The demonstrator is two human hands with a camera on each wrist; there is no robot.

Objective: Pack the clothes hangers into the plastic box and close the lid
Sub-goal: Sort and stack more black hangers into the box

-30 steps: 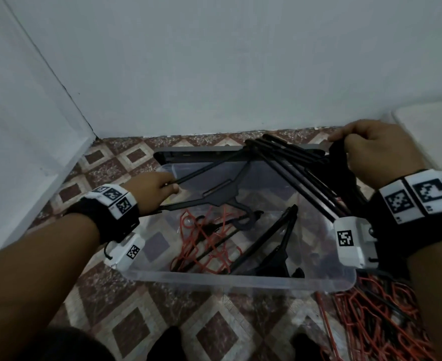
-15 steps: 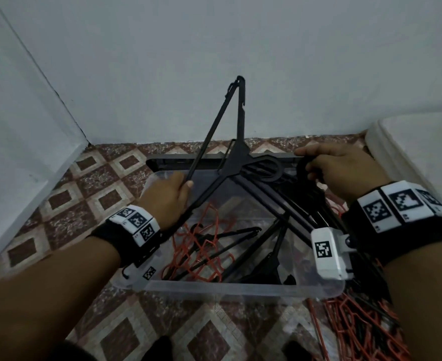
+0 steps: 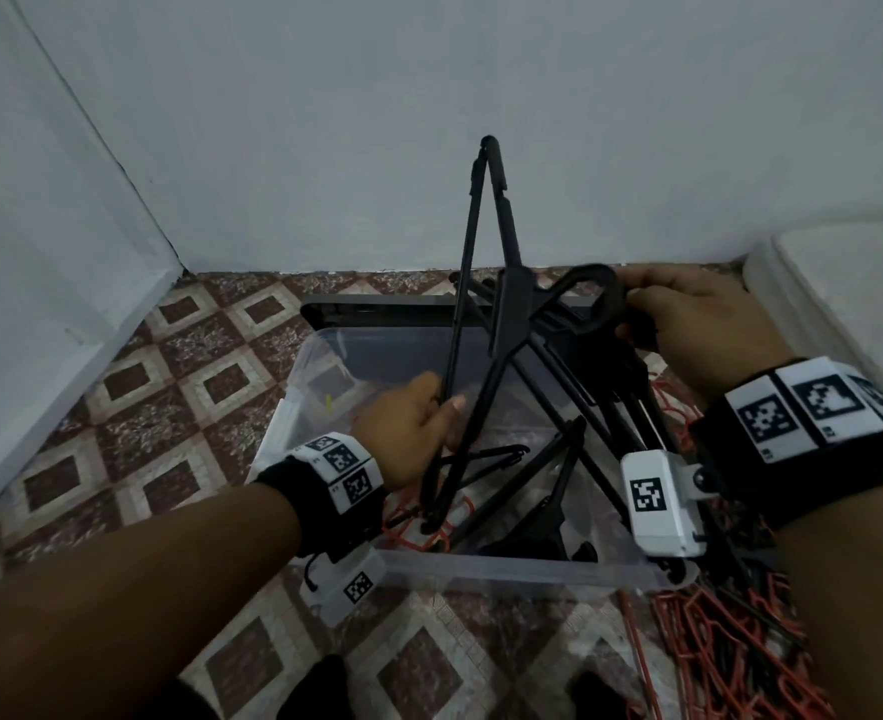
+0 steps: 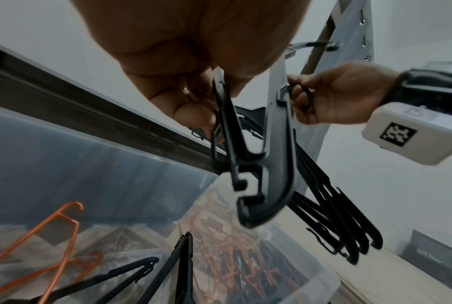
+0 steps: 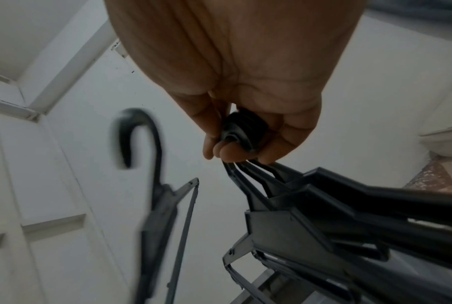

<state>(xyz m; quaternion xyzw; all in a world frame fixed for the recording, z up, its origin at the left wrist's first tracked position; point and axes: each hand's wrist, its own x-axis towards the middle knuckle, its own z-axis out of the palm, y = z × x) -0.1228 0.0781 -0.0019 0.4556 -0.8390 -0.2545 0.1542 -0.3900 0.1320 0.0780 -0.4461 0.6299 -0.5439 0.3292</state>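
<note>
We see a tiled floor (image 3: 132, 387) patterned with maroon squares set in cream diamond borders. It meets a plain white wall (image 3: 429, 96) at the back; at the left we note a second white surface (image 3: 28, 262) joining that wall in a corner marked by a thin dark seam. At the right edge we find a white rounded object (image 3: 844, 283) beside the floor, of a kind we cannot determine. From the right wrist view we observe white recessed panelling (image 5: 50, 226).
</note>
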